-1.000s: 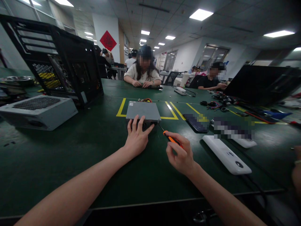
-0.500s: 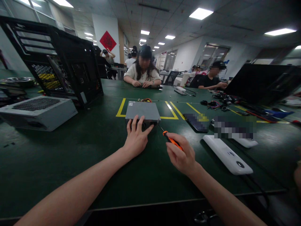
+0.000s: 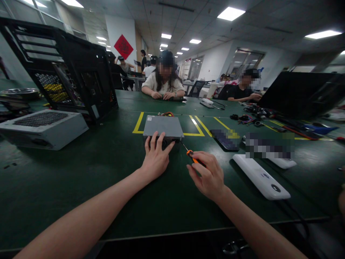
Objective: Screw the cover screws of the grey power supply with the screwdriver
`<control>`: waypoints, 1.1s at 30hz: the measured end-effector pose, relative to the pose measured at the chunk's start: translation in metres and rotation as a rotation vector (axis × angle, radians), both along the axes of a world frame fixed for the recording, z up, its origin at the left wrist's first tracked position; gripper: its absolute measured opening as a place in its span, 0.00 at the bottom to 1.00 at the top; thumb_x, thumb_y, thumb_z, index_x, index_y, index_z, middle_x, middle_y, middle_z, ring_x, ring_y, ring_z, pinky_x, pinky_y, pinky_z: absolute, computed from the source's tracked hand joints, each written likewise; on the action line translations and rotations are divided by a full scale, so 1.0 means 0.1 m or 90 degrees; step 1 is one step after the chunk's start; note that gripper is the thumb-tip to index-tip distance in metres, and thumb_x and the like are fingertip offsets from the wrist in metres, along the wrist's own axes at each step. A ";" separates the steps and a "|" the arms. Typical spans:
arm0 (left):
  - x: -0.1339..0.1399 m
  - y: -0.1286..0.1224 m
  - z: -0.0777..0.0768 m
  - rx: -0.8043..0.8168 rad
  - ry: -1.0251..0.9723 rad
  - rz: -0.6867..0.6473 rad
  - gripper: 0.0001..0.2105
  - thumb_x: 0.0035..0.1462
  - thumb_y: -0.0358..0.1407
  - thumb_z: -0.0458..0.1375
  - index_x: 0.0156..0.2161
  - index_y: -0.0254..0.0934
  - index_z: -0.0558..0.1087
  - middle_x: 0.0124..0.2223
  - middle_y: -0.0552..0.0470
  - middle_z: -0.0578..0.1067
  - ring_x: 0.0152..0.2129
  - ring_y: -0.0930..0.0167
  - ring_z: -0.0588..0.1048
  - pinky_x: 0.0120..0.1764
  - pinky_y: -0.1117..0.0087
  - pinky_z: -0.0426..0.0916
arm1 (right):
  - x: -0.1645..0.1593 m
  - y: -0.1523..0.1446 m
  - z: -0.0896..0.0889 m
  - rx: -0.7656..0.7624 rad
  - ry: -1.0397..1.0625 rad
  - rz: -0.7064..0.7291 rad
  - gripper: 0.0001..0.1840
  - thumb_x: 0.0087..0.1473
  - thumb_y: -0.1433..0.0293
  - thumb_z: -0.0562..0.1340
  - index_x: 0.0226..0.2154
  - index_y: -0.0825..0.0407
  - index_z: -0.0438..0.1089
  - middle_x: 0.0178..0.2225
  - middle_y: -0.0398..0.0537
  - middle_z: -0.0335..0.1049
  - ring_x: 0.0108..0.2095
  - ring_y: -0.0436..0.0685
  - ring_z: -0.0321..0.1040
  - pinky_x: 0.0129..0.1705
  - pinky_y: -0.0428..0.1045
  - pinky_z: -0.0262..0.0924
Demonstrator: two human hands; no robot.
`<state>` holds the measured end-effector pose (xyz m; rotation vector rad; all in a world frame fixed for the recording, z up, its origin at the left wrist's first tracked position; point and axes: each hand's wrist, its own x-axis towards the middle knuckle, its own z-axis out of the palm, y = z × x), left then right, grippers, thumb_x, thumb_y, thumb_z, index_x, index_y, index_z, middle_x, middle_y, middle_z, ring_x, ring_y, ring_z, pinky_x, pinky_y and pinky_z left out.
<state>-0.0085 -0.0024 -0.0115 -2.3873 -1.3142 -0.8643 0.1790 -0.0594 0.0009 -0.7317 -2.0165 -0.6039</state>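
A grey power supply unit (image 3: 163, 125) lies on the green table, with colored wires (image 3: 167, 114) showing behind it. My left hand (image 3: 155, 154) rests against its near side, fingers spread over the top edge and front face. An orange and black screwdriver (image 3: 192, 155) is in my right hand (image 3: 208, 174), pinched by thumb and forefinger while the other fingers stand off the handle. The screwdriver's thin shaft points up and left to the unit's front right corner. Whether the tip sits in a screw is too small to tell.
A second power supply unit (image 3: 44, 127) and a black computer case (image 3: 72, 72) stand at left. On the right lie a phone (image 3: 224, 140), a white power bank (image 3: 261, 176), cables (image 3: 244, 117) and a dark monitor (image 3: 302, 95). A person (image 3: 163, 81) sits opposite.
My right hand's lower fingers have loosened from the screwdriver handle, and the hand has turned slightly. My left hand and the power supply unit stay in place.
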 end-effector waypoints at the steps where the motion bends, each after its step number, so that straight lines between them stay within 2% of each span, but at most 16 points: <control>1: 0.00 0.00 0.00 0.001 -0.001 0.000 0.25 0.50 0.31 0.55 0.55 0.44 0.62 0.61 0.40 0.48 0.59 0.51 0.42 0.56 0.46 0.40 | 0.00 0.00 0.00 0.005 -0.011 -0.002 0.21 0.45 0.82 0.60 0.41 0.49 0.59 0.44 0.52 0.61 0.47 0.59 0.63 0.41 0.55 0.68; 6: 0.00 0.00 0.00 0.007 -0.007 0.000 0.24 0.50 0.30 0.55 0.54 0.46 0.63 0.61 0.42 0.47 0.59 0.52 0.42 0.56 0.45 0.40 | 0.00 0.00 0.00 -0.008 0.043 -0.006 0.23 0.45 0.81 0.59 0.43 0.49 0.56 0.48 0.54 0.58 0.49 0.59 0.62 0.42 0.56 0.67; 11: 0.01 0.00 0.00 0.004 -0.014 -0.002 0.24 0.49 0.29 0.56 0.53 0.46 0.64 0.61 0.43 0.48 0.59 0.52 0.43 0.56 0.46 0.40 | 0.00 0.01 -0.02 -0.005 0.018 -0.032 0.21 0.45 0.81 0.59 0.41 0.48 0.59 0.45 0.52 0.61 0.46 0.58 0.64 0.40 0.55 0.68; 16: -0.01 -0.01 0.01 0.003 -0.015 -0.011 0.23 0.50 0.29 0.55 0.52 0.47 0.65 0.61 0.44 0.48 0.59 0.52 0.42 0.56 0.45 0.41 | 0.00 0.01 -0.02 -0.012 0.029 0.003 0.23 0.44 0.83 0.59 0.43 0.50 0.57 0.46 0.54 0.59 0.49 0.60 0.62 0.44 0.57 0.67; 21: -0.01 -0.01 0.02 0.007 -0.008 -0.014 0.23 0.50 0.28 0.55 0.52 0.48 0.66 0.61 0.45 0.49 0.59 0.52 0.42 0.55 0.45 0.42 | 0.01 0.01 -0.01 -0.016 0.010 0.000 0.22 0.46 0.84 0.57 0.43 0.50 0.58 0.48 0.55 0.57 0.49 0.59 0.61 0.42 0.55 0.67; 26: 0.00 -0.01 0.01 0.013 -0.004 -0.002 0.25 0.50 0.28 0.55 0.53 0.49 0.64 0.61 0.45 0.49 0.59 0.52 0.43 0.55 0.45 0.42 | 0.00 0.00 0.01 0.006 -0.019 0.007 0.18 0.45 0.82 0.59 0.39 0.49 0.60 0.43 0.51 0.62 0.46 0.59 0.63 0.41 0.56 0.67; 30: 0.00 -0.01 0.01 0.011 0.001 0.000 0.25 0.50 0.28 0.54 0.54 0.49 0.63 0.61 0.44 0.49 0.59 0.52 0.44 0.55 0.45 0.42 | 0.00 -0.01 0.01 -0.017 0.022 -0.009 0.21 0.46 0.82 0.58 0.42 0.50 0.57 0.47 0.55 0.60 0.47 0.59 0.63 0.42 0.55 0.67; 33: -0.01 -0.01 0.01 0.008 -0.001 0.000 0.25 0.50 0.27 0.54 0.54 0.49 0.63 0.61 0.45 0.49 0.59 0.53 0.44 0.55 0.45 0.41 | -0.01 -0.01 0.00 -0.016 0.009 -0.002 0.20 0.45 0.80 0.59 0.41 0.49 0.58 0.45 0.53 0.62 0.47 0.59 0.63 0.41 0.56 0.67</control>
